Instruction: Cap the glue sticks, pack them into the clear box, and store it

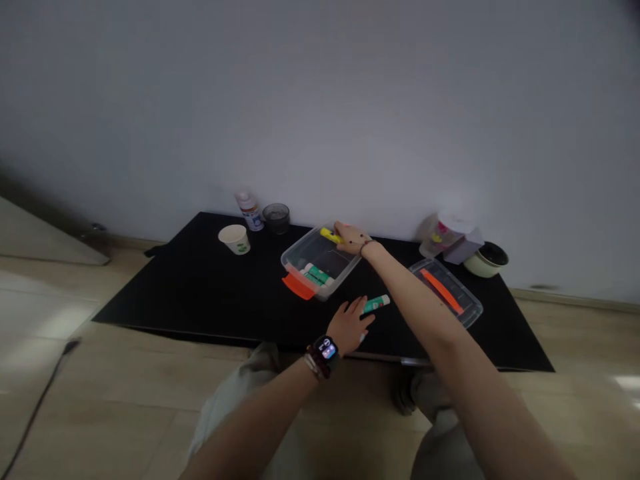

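A clear plastic box (pixel 295 256) with an orange latch stands on the black mat (pixel 200 287); green-and-white markers (pixel 317 275) lie in it. My right hand (pixel 353 238) reaches over the box's far rim, closed on a yellow marker (pixel 330 235). My left hand (pixel 350 327), with a watch on the wrist, lies on the mat near the front edge, fingers curled over a green-and-white marker (pixel 376 305).
The box's clear lid (pixel 465 303) with an orange latch lies at the right. A paper cup (pixel 235 239), a small bottle (pixel 249 211) and a dark glass (pixel 276 217) stand at the back left. A pale container (pixel 445 235) and a bowl (pixel 486 260) sit at the back right.
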### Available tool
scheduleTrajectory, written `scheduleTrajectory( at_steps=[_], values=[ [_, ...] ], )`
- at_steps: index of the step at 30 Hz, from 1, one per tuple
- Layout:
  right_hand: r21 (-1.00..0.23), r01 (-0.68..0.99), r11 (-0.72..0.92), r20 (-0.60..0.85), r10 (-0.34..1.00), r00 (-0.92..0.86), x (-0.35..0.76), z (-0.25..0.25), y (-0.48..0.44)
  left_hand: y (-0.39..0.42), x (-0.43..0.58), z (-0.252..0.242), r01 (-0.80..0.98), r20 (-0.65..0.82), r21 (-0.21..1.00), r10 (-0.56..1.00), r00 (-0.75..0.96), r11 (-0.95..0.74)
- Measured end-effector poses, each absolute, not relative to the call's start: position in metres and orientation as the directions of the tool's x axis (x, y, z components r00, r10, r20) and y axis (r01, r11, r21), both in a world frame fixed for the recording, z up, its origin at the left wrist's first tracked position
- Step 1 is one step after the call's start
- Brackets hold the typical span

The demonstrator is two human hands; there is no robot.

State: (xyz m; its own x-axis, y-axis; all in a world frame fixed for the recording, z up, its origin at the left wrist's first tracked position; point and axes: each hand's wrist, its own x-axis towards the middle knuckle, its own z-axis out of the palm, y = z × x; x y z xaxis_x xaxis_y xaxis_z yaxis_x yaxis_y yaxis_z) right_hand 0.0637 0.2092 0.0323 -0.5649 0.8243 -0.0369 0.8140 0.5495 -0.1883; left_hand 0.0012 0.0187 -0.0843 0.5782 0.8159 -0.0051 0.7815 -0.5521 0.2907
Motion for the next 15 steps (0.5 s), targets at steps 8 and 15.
scheduleTrajectory(
  at_steps=[8,15],
  values=[
    [-0.661,0.616,0.429,0.408,0.894,-0.184,0.206,0.054,0.110,0.041,0.006,-0.093,0.843,0.021,0.248,0.873,0.487,-0.477],
    [-0.703,0.688,0.181,0.148,0.983,-0.107,0.229,0.000,0.058,0.039,0.014,-0.079,0.635,0.149,0.662,0.900,0.409,-0.398]
  ],
)
